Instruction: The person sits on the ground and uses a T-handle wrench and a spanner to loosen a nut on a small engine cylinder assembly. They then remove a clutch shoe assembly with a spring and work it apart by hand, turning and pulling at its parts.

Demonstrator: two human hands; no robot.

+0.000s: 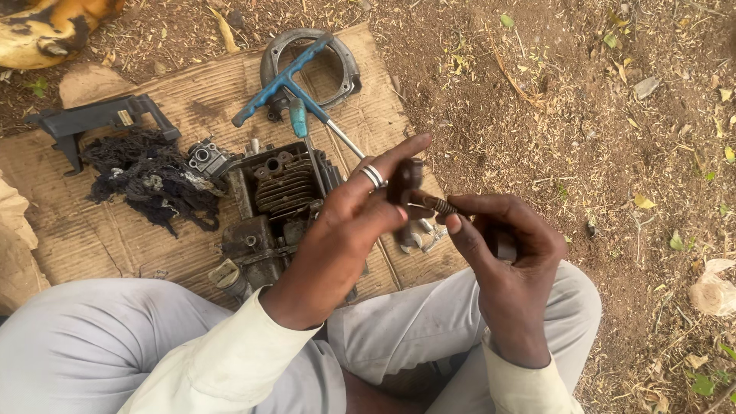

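My left hand (349, 218), with a silver ring on one finger, grips a small dark engine part (404, 182) between thumb and fingers. My right hand (502, 245) pinches a short threaded, spring-like piece (438, 205) that meets the dark part. Both hands hover above my knees in grey trousers. Just beyond them, a dirty small engine block (280, 203) with cooling fins lies on a sheet of cardboard (115, 245). Small metal fittings (428, 236) lie on the cardboard under my hands.
A blue T-handle wrench (285, 80) and a screwdriver (303, 126) lie across a round metal housing (337, 57). A black rag (153, 180), a black plastic handle (96, 119) and a carburettor (205, 159) sit at left. Bare soil with dry leaves lies to the right.
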